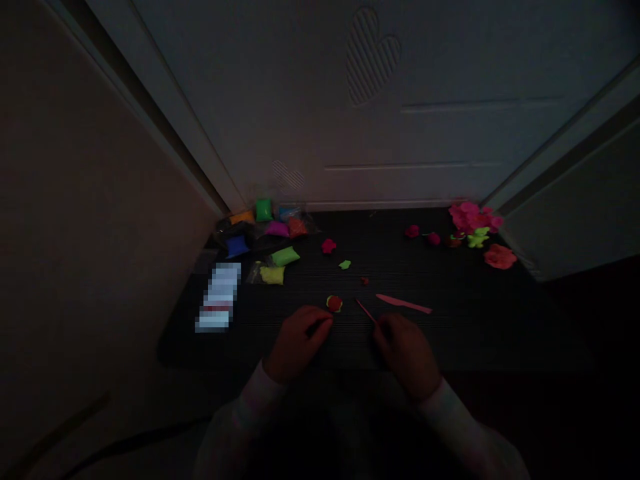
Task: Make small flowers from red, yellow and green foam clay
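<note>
The scene is very dark. My left hand [299, 341] rests curled on a dark mat [475, 333], its fingertips touching a small red clay piece with a yellow-green edge [334, 304]. My right hand [406, 352] is closed around a thin pink stick tool [366, 311] that points up and left towards that piece. A flat pink modelling tool [403, 304] lies on the mat just beyond my right hand. Both sleeves are light-coloured.
Small bags of coloured clay [270, 233] lie at the mat's back left, next to a blurred white card [219, 297]. Pink and red clay flowers [475, 223] sit at the back right. Small clay bits [329, 246] lie mid-mat. A white door [370, 100] stands behind.
</note>
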`<state>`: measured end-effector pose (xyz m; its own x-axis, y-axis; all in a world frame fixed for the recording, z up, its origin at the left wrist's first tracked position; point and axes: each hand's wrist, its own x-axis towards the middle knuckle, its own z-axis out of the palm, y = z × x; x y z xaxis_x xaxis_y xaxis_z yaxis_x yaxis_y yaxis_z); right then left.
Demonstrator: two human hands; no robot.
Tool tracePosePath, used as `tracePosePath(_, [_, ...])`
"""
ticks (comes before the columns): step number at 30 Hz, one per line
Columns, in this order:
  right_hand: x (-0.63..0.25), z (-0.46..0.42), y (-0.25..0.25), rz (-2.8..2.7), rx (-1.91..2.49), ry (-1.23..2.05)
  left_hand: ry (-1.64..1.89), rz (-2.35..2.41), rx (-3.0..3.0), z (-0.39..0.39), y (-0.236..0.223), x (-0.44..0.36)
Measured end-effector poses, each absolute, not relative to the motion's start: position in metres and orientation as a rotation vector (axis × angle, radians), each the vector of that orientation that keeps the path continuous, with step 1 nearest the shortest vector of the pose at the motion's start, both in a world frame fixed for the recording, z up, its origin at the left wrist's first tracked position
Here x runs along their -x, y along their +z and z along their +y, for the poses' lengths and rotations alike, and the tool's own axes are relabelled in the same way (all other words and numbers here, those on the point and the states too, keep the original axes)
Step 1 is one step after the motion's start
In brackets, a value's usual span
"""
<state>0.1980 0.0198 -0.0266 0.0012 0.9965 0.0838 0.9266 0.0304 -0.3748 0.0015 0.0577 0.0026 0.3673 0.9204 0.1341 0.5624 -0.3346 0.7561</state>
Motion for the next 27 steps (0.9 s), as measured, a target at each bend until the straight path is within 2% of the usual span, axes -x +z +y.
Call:
tracePosePath(12, [-0.200,0.026,-0.020,-1.835,2.015,0.436,0.786,1.311,-1.923,0.052,0.003,-0.009])
tracePosePath(15, [-0.203,0.019,-0.004,-1.735,1.959,0.622,0.828,1.368,-1.824,0.051,0.009,-0.013])
tracePosePath(20, [-0.199,0.000,0.033,-1.443,1.690,1.132,0.932,1.277,-1.667,0.045,0.033,-0.026])
tracePosePath(27, [-0.196,-0.007,0.044,-1.490,1.628,1.160,0.885,1.254,-1.677,0.041,0.055,-0.028])
